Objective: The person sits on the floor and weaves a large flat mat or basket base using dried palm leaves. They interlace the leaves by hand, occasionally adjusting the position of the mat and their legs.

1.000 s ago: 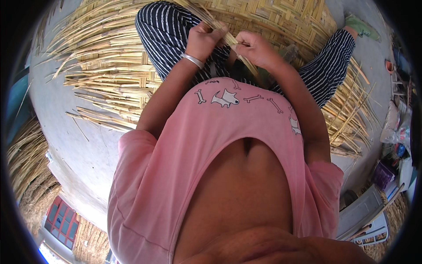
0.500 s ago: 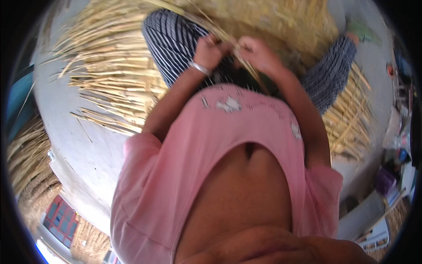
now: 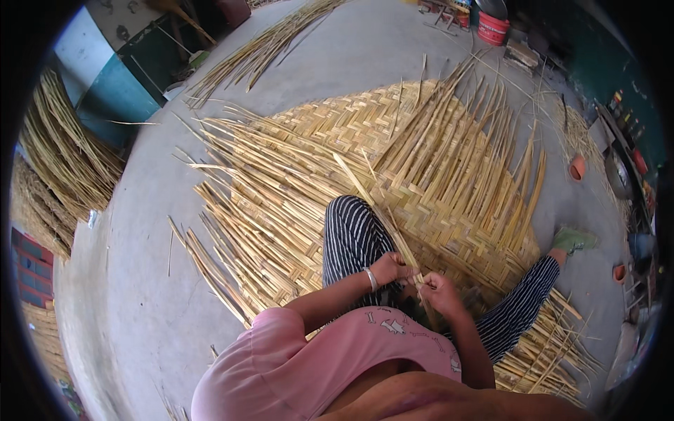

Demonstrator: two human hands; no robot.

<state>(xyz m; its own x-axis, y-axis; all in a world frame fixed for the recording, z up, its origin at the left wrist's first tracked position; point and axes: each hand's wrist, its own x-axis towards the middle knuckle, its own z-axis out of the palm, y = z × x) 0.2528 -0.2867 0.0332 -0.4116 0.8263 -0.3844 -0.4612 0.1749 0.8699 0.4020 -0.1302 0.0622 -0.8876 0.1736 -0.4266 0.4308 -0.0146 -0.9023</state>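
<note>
A long pale split reed strip (image 3: 366,194) slants from over the mat down into my lap. My left hand (image 3: 393,269), with a silver bangle at the wrist, pinches it near its lower part. Close beside it, my right hand (image 3: 439,291) is closed on the same strip, slightly lower. The fingertips partly hide the strip where they meet. Beneath and around my striped trouser legs spreads a large woven reed mat (image 3: 337,109) in a herringbone pattern. Unwoven reed ends (image 3: 246,203) fan out from its left side, and more reeds (image 3: 449,154) lie across its far right.
Loose reeds (image 3: 263,52) lie on the grey floor beyond the mat. Tall reed bundles (image 3: 67,140) stand at the left wall. A red bucket (image 3: 493,29) is at the far right, and an orange pot (image 3: 577,168) sits nearer on that side.
The view has tilted up, so more of the mat and room shows and my hands appear lower. Both hands keep hold of the reed strip.
</note>
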